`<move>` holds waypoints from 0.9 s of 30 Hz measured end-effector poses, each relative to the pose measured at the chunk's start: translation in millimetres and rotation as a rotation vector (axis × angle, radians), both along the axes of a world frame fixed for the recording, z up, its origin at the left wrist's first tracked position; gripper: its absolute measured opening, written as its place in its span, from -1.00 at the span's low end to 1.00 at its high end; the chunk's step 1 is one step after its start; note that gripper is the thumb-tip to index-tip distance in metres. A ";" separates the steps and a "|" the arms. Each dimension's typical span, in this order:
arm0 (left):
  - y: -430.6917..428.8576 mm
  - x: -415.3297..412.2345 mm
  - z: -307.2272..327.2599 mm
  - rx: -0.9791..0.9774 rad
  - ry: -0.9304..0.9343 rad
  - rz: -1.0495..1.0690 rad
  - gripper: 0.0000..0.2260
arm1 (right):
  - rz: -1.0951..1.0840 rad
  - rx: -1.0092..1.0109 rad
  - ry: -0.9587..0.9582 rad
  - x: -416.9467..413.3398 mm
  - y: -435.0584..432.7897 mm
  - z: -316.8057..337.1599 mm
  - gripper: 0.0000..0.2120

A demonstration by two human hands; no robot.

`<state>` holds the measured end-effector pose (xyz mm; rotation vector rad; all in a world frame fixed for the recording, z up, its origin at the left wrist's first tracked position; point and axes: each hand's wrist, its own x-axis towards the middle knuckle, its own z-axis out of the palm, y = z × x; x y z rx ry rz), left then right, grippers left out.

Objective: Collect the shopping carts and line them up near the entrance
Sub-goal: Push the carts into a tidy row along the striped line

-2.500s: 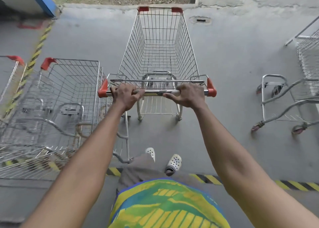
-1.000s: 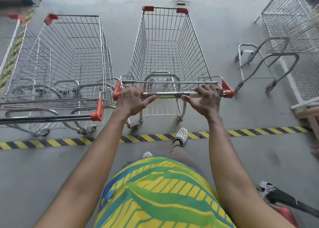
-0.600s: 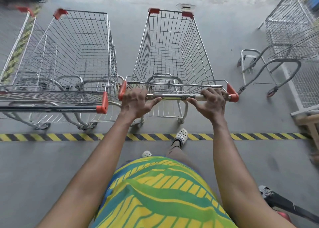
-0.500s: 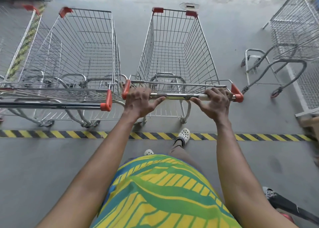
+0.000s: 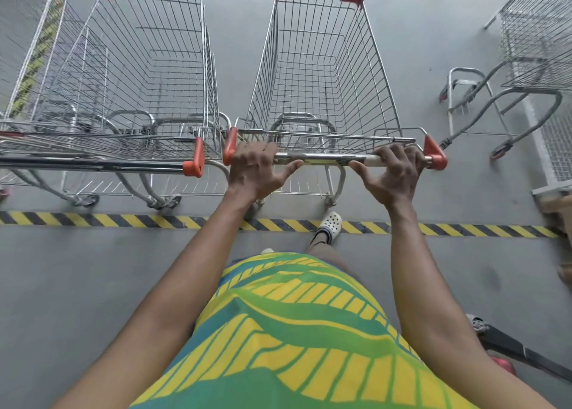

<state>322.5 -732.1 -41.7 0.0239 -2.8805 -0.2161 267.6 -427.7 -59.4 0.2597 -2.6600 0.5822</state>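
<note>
A wire shopping cart (image 5: 322, 68) with orange corner caps stands straight ahead of me, its rear wheels just beyond a yellow-and-black floor stripe (image 5: 123, 221). My left hand (image 5: 255, 168) grips the left end of its metal handle bar (image 5: 325, 158), fingers over the top and thumb spread out along the bar. Near the bar's right end my right hand (image 5: 394, 173) holds it the same way. A second cart (image 5: 139, 68) stands parallel on the left, its handle almost level with mine. Part of a third cart (image 5: 28, 46) shows at the far left.
Another cart (image 5: 538, 37) stands at the right, turned at an angle, its base frame (image 5: 470, 105) jutting toward my cart. A wooden piece (image 5: 557, 207) sits at the right edge. A dark tool with a red part (image 5: 507, 351) lies at lower right. Grey concrete floor all around.
The cart has drawn back toward me until its handle is about level with the left cart's handle. Both hands kept hold of the bar; my thumbs have spread.
</note>
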 end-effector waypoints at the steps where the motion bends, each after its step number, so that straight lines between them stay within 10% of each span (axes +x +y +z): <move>1: -0.5 0.3 -0.1 0.015 -0.001 -0.009 -0.36 | 0.004 0.000 0.004 0.1 -0.1 -0.1 -0.45; 6: 1.1 2.1 -2.0 0.195 0.001 0.000 -0.41 | -0.008 0.000 0.002 0.1 0.3 -1.4 -0.44; 11: 2.9 39.1 8.0 0.772 0.278 0.138 -0.90 | -0.003 -0.005 0.019 -2.4 1.2 -2.2 -0.43; 16: -15.7 61.1 17.1 1.580 0.046 0.678 -0.88 | 0.014 -0.011 0.018 -5.8 2.0 -1.4 -0.45; 23: -10.1 42.9 19.3 0.567 0.219 0.168 -0.93 | 0.000 0.061 -0.084 -22.9 11.3 -0.4 -0.40; 27: -5.4 -2.1 11.3 0.359 0.067 -0.028 -0.74 | 0.001 0.104 -0.186 -34.0 13.2 5.8 -0.31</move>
